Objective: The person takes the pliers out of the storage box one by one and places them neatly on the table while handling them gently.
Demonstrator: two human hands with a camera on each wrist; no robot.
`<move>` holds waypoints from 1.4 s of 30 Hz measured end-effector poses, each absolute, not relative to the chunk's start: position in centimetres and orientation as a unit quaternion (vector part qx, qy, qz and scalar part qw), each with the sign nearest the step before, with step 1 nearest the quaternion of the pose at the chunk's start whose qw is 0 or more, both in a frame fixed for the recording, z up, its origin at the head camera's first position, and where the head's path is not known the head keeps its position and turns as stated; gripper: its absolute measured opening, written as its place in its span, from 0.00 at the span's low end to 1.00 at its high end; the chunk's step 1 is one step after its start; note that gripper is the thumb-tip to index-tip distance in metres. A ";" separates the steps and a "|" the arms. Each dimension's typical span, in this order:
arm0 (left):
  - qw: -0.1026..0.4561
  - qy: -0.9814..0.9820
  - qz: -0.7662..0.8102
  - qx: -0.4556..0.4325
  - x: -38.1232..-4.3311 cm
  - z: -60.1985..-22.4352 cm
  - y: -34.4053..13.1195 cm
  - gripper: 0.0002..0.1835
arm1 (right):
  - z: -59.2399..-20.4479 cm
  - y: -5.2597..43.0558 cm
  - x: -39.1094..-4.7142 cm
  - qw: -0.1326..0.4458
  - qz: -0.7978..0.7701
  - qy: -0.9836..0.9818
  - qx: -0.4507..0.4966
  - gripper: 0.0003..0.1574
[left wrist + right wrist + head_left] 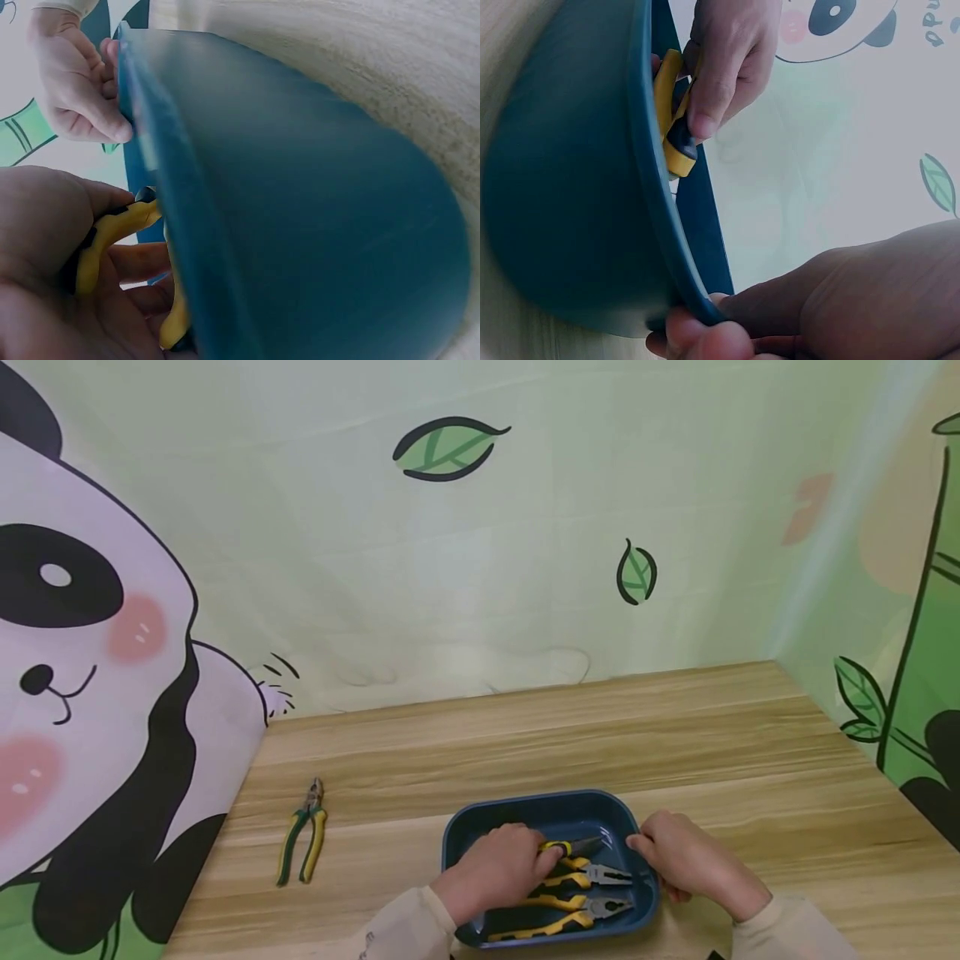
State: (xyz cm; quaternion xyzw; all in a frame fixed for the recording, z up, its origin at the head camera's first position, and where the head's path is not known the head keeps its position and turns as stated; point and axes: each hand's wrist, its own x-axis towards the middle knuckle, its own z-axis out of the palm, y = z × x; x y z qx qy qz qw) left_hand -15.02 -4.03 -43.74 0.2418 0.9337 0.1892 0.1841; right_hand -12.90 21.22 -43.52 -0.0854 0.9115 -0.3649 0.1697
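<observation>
A blue rectangular tray [540,806] sits near the table's front edge. Inside it, my left hand [498,864] grips a pair of pliers [573,847] with yellow and black handles and a pointed nose. The left wrist view shows one yellow handle [112,229] lying across my palm. Two more yellow-handled pliers lie in the tray, one with a ridged jaw [607,875] and one nearer the front [558,922]. At the tray's right end, my right hand [690,856] pinches the rim, thumb on top and fingers below, as the right wrist view shows.
Another pair of pliers [303,835], with green and yellow handles, lies on the wooden table [525,735] left of the tray. Behind the table hangs a pale green backdrop [330,543] printed with a panda and leaves.
</observation>
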 end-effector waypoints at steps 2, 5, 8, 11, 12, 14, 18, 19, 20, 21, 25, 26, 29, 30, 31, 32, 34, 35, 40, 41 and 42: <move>0.191 0.933 0.196 0.235 -14.9 -43.5 -4.1 0.23 | -43.5 21.2 -12.9 0.170 -0.366 0.911 -0.088 0.23; 0.202 0.929 0.212 0.227 -14.8 -43.1 -4.2 0.23 | -43.6 21.3 -12.9 0.169 -0.366 0.911 -0.091 0.23; 0.205 0.925 0.224 0.230 -14.7 -42.6 -4.3 0.23 | -43.6 21.2 -12.9 0.168 -0.362 0.913 -0.087 0.23; 0.201 0.921 0.234 0.237 -14.7 -42.1 -4.4 0.23 | -43.5 21.2 -12.9 0.168 -0.360 0.914 -0.084 0.23; 0.199 0.920 0.237 0.239 -14.7 -41.9 -4.4 0.23 | -43.5 21.2 -12.9 0.168 -0.359 0.914 -0.083 0.23; 0.198 0.918 0.248 0.238 -14.6 -41.6 -4.5 0.22 | -43.5 21.1 -12.9 0.169 -0.359 0.914 -0.083 0.23; 0.202 0.913 0.267 0.233 -14.6 -41.0 -4.7 0.21 | -43.5 21.1 -12.8 0.169 -0.359 0.914 -0.084 0.23; 0.204 0.912 0.270 0.232 -14.6 -40.8 -4.7 0.21 | -43.4 21.1 -12.8 0.169 -0.359 0.914 -0.084 0.23; 0.206 0.911 0.272 0.231 -14.6 -40.7 -4.8 0.21 | -43.4 21.1 -12.8 0.169 -0.360 0.914 -0.084 0.23; 0.208 0.910 0.275 0.231 -14.6 -40.5 -4.8 0.21 | -43.4 21.1 -12.8 0.169 -0.360 0.913 -0.085 0.23; 0.210 0.904 0.289 0.235 -14.6 -39.9 -5.0 0.21 | -43.4 21.2 -12.8 0.169 -0.361 0.913 -0.086 0.23; 0.209 0.903 0.292 0.237 -14.5 -39.7 -5.1 0.21 | -43.4 21.2 -12.8 0.169 -0.361 0.913 -0.087 0.23; 0.203 0.897 0.303 0.250 -14.4 -39.2 -5.2 0.23 | -43.4 21.2 -12.8 0.168 -0.361 0.913 -0.087 0.23; 0.202 0.895 0.306 0.253 -14.4 -39.0 -5.3 0.24 | -43.5 21.2 -12.8 0.169 -0.361 0.913 -0.086 0.23; 0.199 0.894 0.309 0.256 -14.3 -38.8 -5.3 0.24 | -43.5 21.2 -12.8 0.169 -0.361 0.913 -0.086 0.23; 0.197 0.893 0.311 0.259 -14.3 -38.7 -5.3 0.25 | -43.5 21.2 -12.8 0.170 -0.361 0.913 -0.085 0.23; 0.194 0.892 0.313 0.262 -14.2 -38.3 -5.4 0.26 | -43.5 21.2 -12.9 0.171 -0.361 0.913 -0.084 0.23; 0.191 0.893 0.311 0.263 -14.2 -38.2 -5.4 0.26 | -43.5 21.2 -12.9 0.170 -0.361 0.913 -0.085 0.23; 0.178 0.897 0.306 0.266 -13.9 -37.3 -5.3 0.26 | -43.5 21.2 -13.0 0.172 -0.360 0.913 -0.084 0.23; 0.177 0.897 0.307 0.266 -13.8 -37.1 -5.3 0.26 | -43.5 21.2 -13.0 0.173 -0.360 0.913 -0.085 0.23; 0.178 0.896 0.308 0.266 -13.8 -36.9 -5.3 0.26 | -43.4 21.2 -13.0 0.174 -0.359 0.913 -0.086 0.23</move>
